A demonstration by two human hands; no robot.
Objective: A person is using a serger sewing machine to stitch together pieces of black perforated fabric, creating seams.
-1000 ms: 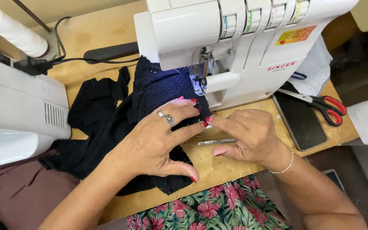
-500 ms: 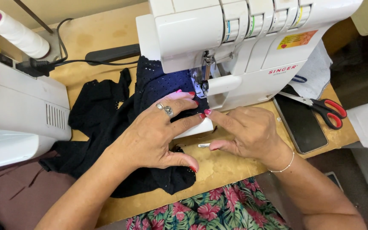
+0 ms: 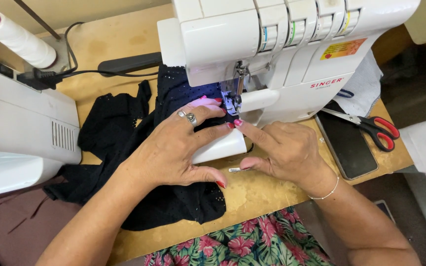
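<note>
A black cloth with tiny holes is lying on the wooden table, and one end is going under the needle part of the white sewing machine. The left hand is lying flat on the cloth with its fingers spread, pressing it down, and not gripping anything. It is wearing a ring, and its fingertips are reaching close to the needle. The right hand is resting just beside it, pointing one finger at the cloth near the needle. It is also pinching a small metal tool between the thumb and the curled fingers. Red scissors are lying on the table to the right, next to a dark phone. Another white machine is sitting on the left. A white thread spool with a pink top is standing behind it. A black cord is running across the back of the table.
</note>
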